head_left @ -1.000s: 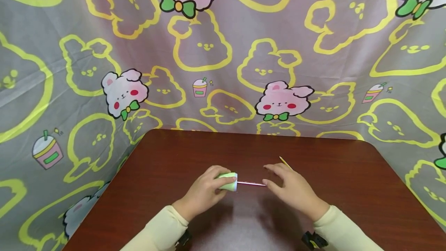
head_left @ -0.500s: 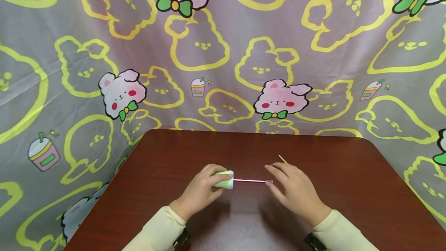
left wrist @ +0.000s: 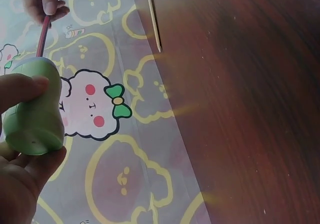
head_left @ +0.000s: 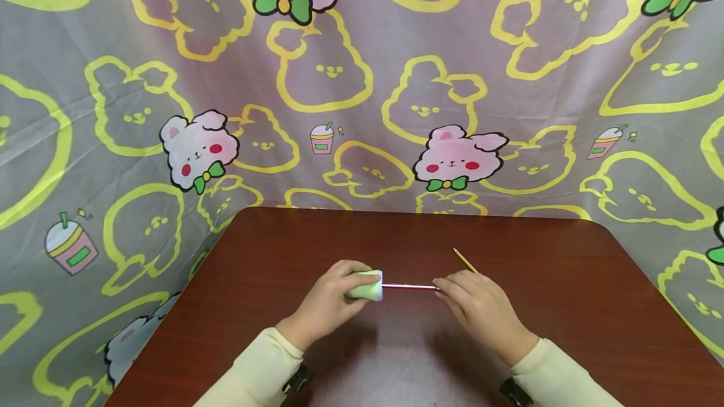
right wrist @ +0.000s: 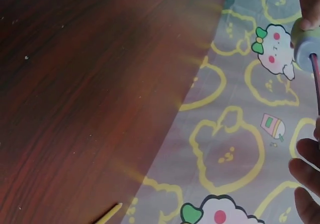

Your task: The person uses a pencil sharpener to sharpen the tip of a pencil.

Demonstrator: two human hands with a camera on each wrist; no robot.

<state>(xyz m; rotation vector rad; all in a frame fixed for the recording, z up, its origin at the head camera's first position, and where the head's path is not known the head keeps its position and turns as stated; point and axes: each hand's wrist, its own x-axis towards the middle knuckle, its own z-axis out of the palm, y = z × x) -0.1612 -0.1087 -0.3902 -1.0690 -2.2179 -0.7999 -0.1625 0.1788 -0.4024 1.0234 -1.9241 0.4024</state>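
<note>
My left hand (head_left: 325, 303) grips a green pencil sharpener (head_left: 365, 286) with a pale end, held sideways above the table. Its rounded green body (left wrist: 35, 109) lies between thumb and fingers in the left wrist view. A red pencil (head_left: 410, 287) runs from the hole in the sharpener's pale end (right wrist: 306, 54) towards the right. At the pencil's far end, my right hand (head_left: 486, 308) pinches it between thumb and fingers. The pencil's tip is hidden inside the sharpener.
A yellow pencil (head_left: 466, 260) lies on the brown table (head_left: 317, 237), just beyond my right hand. Behind the table and along its sides hangs a grey curtain (head_left: 362, 124) with cartoon rabbit prints.
My right fingers, spread apart half a second ago, have come together on the red pencil's end. The left hand keeps its grip on the sharpener, and both hands sit slightly farther forward.
</note>
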